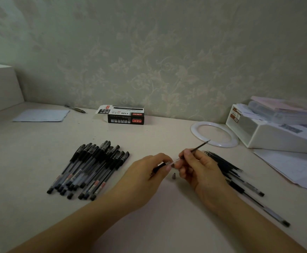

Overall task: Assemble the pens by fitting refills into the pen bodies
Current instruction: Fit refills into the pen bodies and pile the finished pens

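Your left hand (149, 172) grips a pen body (164, 164) just above the desk (30, 161), and your right hand (196, 167) pinches a refill (197, 147) whose lower end seems to sit at the body's open mouth, tip slanting up and right; so I judge you are mid-insertion. Next, line refill and body up and push it home; then the small cone tip (174, 175) lying between your hands likely screws on; finished pens (90, 168) lie left, spare refills (222, 162) right.
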`<state>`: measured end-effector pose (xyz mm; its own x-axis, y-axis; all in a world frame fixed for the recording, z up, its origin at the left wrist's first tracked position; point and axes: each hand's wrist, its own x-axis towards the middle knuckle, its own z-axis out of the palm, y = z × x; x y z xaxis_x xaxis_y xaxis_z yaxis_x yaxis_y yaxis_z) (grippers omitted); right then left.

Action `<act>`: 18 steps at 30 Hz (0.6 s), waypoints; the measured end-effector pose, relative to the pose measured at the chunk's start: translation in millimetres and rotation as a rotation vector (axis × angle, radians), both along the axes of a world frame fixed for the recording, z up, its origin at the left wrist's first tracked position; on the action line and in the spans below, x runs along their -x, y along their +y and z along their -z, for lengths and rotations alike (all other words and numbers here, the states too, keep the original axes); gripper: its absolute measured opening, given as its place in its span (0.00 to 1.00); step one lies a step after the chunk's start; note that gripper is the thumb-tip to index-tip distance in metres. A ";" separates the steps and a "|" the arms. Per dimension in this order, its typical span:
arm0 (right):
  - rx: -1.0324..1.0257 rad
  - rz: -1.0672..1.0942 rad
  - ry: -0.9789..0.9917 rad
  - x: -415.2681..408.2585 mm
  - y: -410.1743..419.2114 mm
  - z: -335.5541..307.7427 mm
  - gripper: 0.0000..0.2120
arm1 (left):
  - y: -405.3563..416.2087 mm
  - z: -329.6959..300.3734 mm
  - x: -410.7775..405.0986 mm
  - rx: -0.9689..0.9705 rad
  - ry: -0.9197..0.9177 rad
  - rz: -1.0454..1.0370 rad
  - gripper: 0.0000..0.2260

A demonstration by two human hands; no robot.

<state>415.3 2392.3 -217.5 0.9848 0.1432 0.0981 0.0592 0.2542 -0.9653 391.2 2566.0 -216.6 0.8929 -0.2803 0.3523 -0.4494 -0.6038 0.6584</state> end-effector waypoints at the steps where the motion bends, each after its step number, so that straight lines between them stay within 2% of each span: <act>1: -0.010 0.008 0.001 -0.3 -0.6 0.2 0.12 | -0.1 -0.5 -0.2 0.018 -0.002 0.004 0.08; 18: -0.028 0.013 -0.023 -1.4 -3.0 0.0 0.10 | 0.7 1.4 -1.1 0.089 0.064 0.064 0.08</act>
<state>416.7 2389.3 -217.5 0.9839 0.1277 0.1248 0.0849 0.2806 -0.9561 392.3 2566.7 -218.0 0.8957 -0.3074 0.3213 -0.4404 -0.5131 0.7367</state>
